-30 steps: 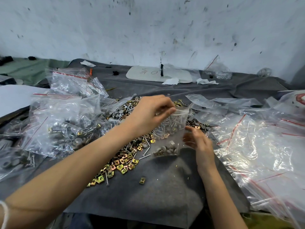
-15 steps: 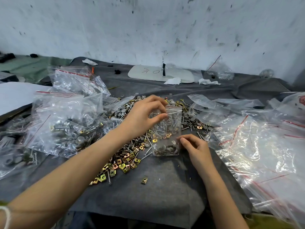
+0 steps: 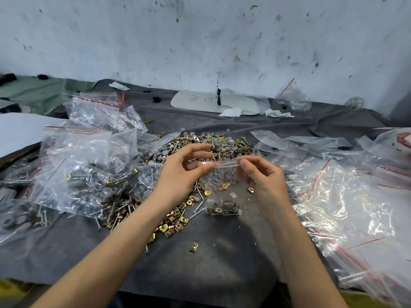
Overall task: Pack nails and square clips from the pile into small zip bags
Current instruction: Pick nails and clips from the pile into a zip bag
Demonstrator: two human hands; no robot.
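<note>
Left hand: thumb and a lower finger pinch the left end of the zip strip; the upper fingers stand spread and free above it
Right hand: thumb and forefinger pinch the strip's right end; the other fingers curl loosely behind
Between the fingers: the small zip bag hangs upright from the strip, its foot on the grey cloth; nails and square clips sit low inside it
Change: a second ago the left hand was over the open mouth and the right hand propped the bag from below; half a second ago the right hand was down at the foot; now both are up at the strip
Meaning: filling looks over for this bag; pressing the strip closed is the step in hand; whether it is sealed yet I cannot tell
Just beyond the fingers: the pile; more clips trail under the left wrist
Left of the left hand: filled bags
Right of the right hand: empty bags
</note>
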